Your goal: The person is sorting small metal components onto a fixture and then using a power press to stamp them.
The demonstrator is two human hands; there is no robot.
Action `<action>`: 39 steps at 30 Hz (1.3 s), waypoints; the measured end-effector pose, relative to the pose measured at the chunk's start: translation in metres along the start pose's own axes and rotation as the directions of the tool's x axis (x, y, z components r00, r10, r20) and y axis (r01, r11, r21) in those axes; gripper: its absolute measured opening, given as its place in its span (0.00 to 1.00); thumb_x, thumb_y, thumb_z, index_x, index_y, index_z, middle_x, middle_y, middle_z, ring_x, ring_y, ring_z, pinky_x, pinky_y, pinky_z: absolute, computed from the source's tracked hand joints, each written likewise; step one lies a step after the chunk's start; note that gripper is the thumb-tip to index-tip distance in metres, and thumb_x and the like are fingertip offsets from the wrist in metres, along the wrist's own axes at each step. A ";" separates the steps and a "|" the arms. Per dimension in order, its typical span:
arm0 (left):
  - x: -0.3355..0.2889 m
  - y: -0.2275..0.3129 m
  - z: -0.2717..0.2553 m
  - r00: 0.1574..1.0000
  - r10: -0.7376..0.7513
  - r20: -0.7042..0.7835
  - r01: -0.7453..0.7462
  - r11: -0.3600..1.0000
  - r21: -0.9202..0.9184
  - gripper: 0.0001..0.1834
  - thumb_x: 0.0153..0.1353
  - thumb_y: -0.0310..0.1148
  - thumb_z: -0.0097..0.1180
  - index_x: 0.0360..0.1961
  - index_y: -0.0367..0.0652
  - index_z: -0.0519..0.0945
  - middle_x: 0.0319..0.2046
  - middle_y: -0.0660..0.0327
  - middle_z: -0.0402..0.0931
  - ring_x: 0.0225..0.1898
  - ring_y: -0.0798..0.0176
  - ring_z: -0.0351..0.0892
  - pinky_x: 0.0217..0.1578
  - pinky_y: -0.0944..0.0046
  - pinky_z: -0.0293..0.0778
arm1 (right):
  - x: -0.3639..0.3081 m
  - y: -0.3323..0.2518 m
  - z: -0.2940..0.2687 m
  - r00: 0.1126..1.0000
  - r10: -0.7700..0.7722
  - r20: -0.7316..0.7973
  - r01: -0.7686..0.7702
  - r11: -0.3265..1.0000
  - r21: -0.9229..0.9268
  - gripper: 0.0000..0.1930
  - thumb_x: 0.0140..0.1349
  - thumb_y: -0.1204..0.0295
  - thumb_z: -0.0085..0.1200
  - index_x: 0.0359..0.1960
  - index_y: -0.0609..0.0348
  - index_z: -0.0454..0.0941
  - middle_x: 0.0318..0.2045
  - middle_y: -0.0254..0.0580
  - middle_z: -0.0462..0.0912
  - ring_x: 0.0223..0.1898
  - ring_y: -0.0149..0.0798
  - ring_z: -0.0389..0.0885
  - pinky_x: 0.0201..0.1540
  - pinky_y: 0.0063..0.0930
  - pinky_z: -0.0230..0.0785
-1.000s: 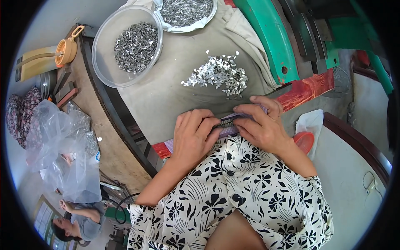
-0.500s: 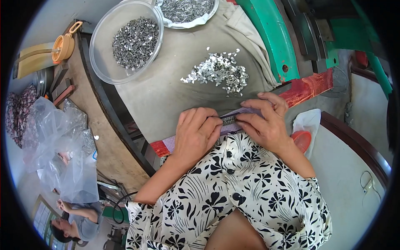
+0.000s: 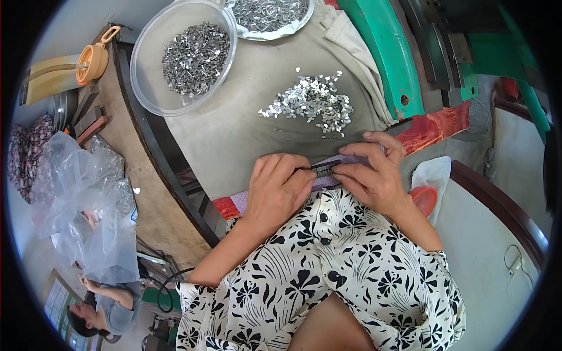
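Observation:
At the near edge of the cloth-covered table, my left hand and my right hand grip the two ends of a narrow dark strip. A short row of small metal pieces shows in the gap between my fingertips; the rest lies hidden under them. Both hands are closed, thumbs and fingers pressed together. Beneath the strip runs a lilac checked cloth. Just beyond my hands, a loose heap of small shiny metal flakes is spread on the grey-beige cloth.
A transparent plastic bowl of small metal pieces stands at the far left, beside a lined dish of thin metal pins. Green machinery rises at the right. Plastic bags lie on the left bench. A seated person is at lower left.
The whole view has shifted slightly, so the table things sit a little to the right and lower or higher. My hands keep nearly the same grip on the strip.

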State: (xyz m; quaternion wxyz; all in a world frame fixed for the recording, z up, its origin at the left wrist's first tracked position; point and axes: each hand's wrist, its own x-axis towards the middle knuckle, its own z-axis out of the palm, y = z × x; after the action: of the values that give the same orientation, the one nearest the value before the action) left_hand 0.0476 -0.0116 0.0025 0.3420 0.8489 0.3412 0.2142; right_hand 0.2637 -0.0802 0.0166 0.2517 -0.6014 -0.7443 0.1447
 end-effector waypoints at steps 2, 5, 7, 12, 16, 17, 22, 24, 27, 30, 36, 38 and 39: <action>0.001 -0.001 0.001 1.000 -0.002 -0.017 0.002 1.000 -0.021 0.10 0.46 0.26 0.70 0.31 0.45 0.83 0.37 0.65 0.78 0.39 0.58 0.77 0.43 0.59 0.67 | 0.004 -0.002 -0.001 1.000 0.016 -0.017 -0.016 1.000 0.004 0.12 0.42 0.72 0.72 0.32 0.48 0.87 0.46 0.30 0.82 0.56 0.48 0.69 0.59 0.40 0.58; 0.001 -0.001 0.002 1.000 -0.027 -0.004 0.026 0.998 -0.061 0.10 0.46 0.26 0.69 0.31 0.44 0.82 0.38 0.64 0.77 0.39 0.58 0.77 0.43 0.59 0.66 | 0.018 -0.005 0.002 0.999 0.004 -0.039 -0.004 1.000 0.007 0.12 0.42 0.72 0.72 0.32 0.48 0.87 0.46 0.31 0.82 0.56 0.48 0.70 0.58 0.40 0.59; 0.000 -0.002 0.001 0.998 -0.052 0.025 0.054 0.996 -0.078 0.14 0.47 0.28 0.70 0.36 0.44 0.80 0.40 0.62 0.76 0.41 0.56 0.76 0.43 0.58 0.66 | 0.033 -0.005 0.008 0.997 -0.030 -0.077 0.032 0.999 0.023 0.10 0.46 0.72 0.69 0.32 0.47 0.86 0.45 0.27 0.81 0.53 0.45 0.72 0.53 0.39 0.60; -0.007 -0.003 -0.007 0.998 -0.056 0.004 0.056 0.996 -0.062 0.18 0.48 0.32 0.71 0.39 0.43 0.78 0.43 0.59 0.75 0.45 0.53 0.75 0.46 0.56 0.66 | 0.081 -0.002 0.030 0.989 -0.125 -0.074 0.130 0.989 0.067 0.09 0.48 0.71 0.67 0.34 0.48 0.86 0.44 0.31 0.80 0.52 0.46 0.72 0.53 0.41 0.62; -0.015 -0.011 -0.016 0.994 -0.107 0.023 0.108 0.993 -0.037 0.21 0.46 0.34 0.73 0.40 0.43 0.78 0.43 0.59 0.75 0.45 0.52 0.74 0.45 0.55 0.65 | 0.101 -0.001 0.038 0.969 -0.232 0.084 0.233 0.972 -0.009 0.09 0.48 0.69 0.65 0.33 0.46 0.86 0.44 0.30 0.79 0.53 0.47 0.70 0.53 0.41 0.62; -0.017 -0.012 -0.018 0.992 -0.118 0.032 0.119 0.993 -0.018 0.20 0.46 0.34 0.74 0.39 0.43 0.79 0.42 0.59 0.75 0.45 0.53 0.74 0.45 0.55 0.65 | 0.101 0.000 0.037 0.968 -0.223 0.111 0.226 0.974 -0.010 0.06 0.51 0.69 0.62 0.32 0.47 0.84 0.44 0.30 0.79 0.54 0.46 0.71 0.54 0.41 0.62; -0.017 -0.014 -0.019 0.997 -0.073 0.024 0.073 0.997 -0.026 0.16 0.48 0.33 0.71 0.38 0.45 0.80 0.42 0.61 0.75 0.44 0.55 0.74 0.44 0.56 0.66 | 0.093 -0.004 0.033 0.956 -0.241 0.168 0.260 0.960 -0.101 0.05 0.53 0.69 0.60 0.32 0.51 0.81 0.46 0.30 0.78 0.55 0.45 0.71 0.55 0.40 0.62; -0.015 -0.013 -0.017 0.998 -0.047 0.031 0.047 0.999 -0.019 0.14 0.50 0.32 0.69 0.38 0.45 0.80 0.42 0.62 0.74 0.45 0.55 0.75 0.45 0.56 0.67 | 0.089 -0.006 0.031 0.957 -0.227 0.180 0.253 0.958 -0.134 0.05 0.54 0.70 0.59 0.32 0.52 0.80 0.47 0.31 0.78 0.55 0.44 0.71 0.55 0.40 0.61; -0.010 -0.013 -0.015 1.000 0.009 0.027 -0.008 0.999 -0.034 0.11 0.51 0.31 0.67 0.36 0.45 0.81 0.41 0.62 0.75 0.44 0.57 0.75 0.45 0.56 0.67 | 0.087 -0.008 0.026 0.964 -0.203 0.173 0.231 0.960 -0.158 0.07 0.53 0.72 0.60 0.34 0.53 0.79 0.48 0.31 0.78 0.56 0.45 0.70 0.56 0.40 0.61; -0.008 -0.013 -0.012 1.000 0.019 0.023 -0.018 0.999 -0.031 0.10 0.51 0.30 0.67 0.35 0.44 0.81 0.40 0.63 0.75 0.44 0.57 0.75 0.45 0.56 0.67 | 0.096 -0.005 0.014 0.986 -0.166 0.021 0.167 0.983 -0.072 0.06 0.54 0.72 0.60 0.33 0.54 0.79 0.52 0.34 0.77 0.57 0.46 0.68 0.57 0.40 0.61; -0.009 -0.010 -0.008 1.000 0.004 -0.007 -0.004 1.000 0.003 0.11 0.48 0.29 0.70 0.32 0.45 0.81 0.38 0.63 0.76 0.40 0.57 0.75 0.42 0.58 0.66 | 0.158 0.015 -0.001 0.896 -0.268 -0.353 0.174 0.945 -0.276 0.08 0.49 0.74 0.65 0.30 0.51 0.79 0.47 0.27 0.80 0.52 0.48 0.69 0.51 0.44 0.61; -0.009 -0.009 -0.009 0.999 -0.019 0.032 0.019 1.000 0.019 0.13 0.48 0.29 0.71 0.35 0.44 0.80 0.39 0.63 0.76 0.41 0.56 0.75 0.42 0.57 0.66 | 0.171 0.017 -0.004 0.913 -0.225 -0.342 0.162 0.966 -0.203 0.08 0.51 0.75 0.64 0.33 0.56 0.80 0.47 0.35 0.78 0.55 0.51 0.68 0.54 0.45 0.59; -0.009 -0.008 -0.009 1.000 0.005 0.012 -0.006 1.000 0.023 0.13 0.48 0.29 0.71 0.35 0.44 0.80 0.39 0.63 0.76 0.41 0.56 0.75 0.42 0.57 0.66 | 0.176 0.018 -0.004 0.918 -0.208 -0.336 0.157 0.972 -0.174 0.08 0.51 0.75 0.63 0.34 0.57 0.80 0.47 0.37 0.78 0.56 0.52 0.67 0.55 0.46 0.58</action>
State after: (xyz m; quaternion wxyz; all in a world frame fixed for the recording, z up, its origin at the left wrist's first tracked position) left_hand 0.0320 -0.0099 0.0014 0.3337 0.8551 0.3392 0.2060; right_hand 0.2548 0.0942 0.0458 0.3494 -0.5620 -0.7485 -0.0432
